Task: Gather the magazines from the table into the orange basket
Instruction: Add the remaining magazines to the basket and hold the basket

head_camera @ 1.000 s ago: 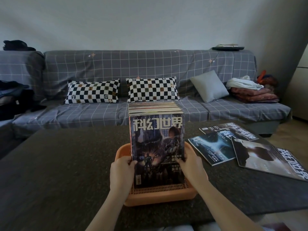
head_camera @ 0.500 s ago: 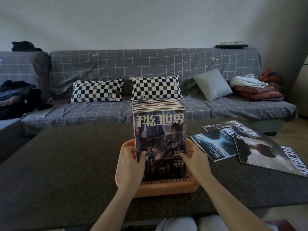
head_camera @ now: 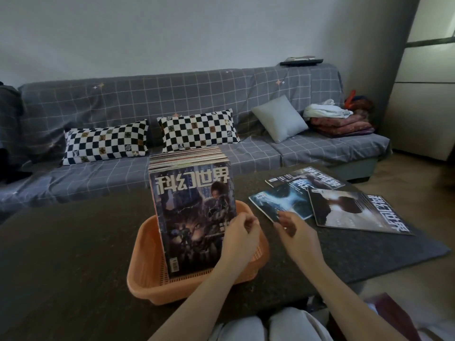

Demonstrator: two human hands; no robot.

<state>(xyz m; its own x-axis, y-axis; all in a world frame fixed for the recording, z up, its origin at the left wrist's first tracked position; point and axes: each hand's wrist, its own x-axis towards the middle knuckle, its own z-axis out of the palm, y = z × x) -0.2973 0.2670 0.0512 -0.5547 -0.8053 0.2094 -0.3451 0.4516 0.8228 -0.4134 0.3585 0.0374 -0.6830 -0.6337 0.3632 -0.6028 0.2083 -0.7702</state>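
A thick stack of magazines (head_camera: pixel 192 205) stands upright, leaning slightly, in the orange basket (head_camera: pixel 147 279) on the dark table (head_camera: pixel 73 242). My left hand (head_camera: pixel 240 238) lies against the lower right edge of the front cover, fingers loosely curled. My right hand (head_camera: pixel 298 236) is off the stack, its fingertips at the near corner of a blue magazine (head_camera: pixel 283 203) lying flat to the right. Two more magazines lie there: one behind (head_camera: pixel 307 179) and a pale-covered one (head_camera: pixel 357 212) overlapping the blue one.
A grey checked sofa (head_camera: pixel 172 99) runs behind the table with two chequered cushions (head_camera: pixel 197 130), a grey cushion (head_camera: pixel 278 118) and folded blankets (head_camera: pixel 339 124). The table's right edge lies just past the loose magazines. My knees (head_camera: pixel 270 326) are below the near edge.
Both hands held the stack's sides before. The right hand has left it and moved right to the blue magazine; the left hand has crossed to the stack's right edge. The view turned right.
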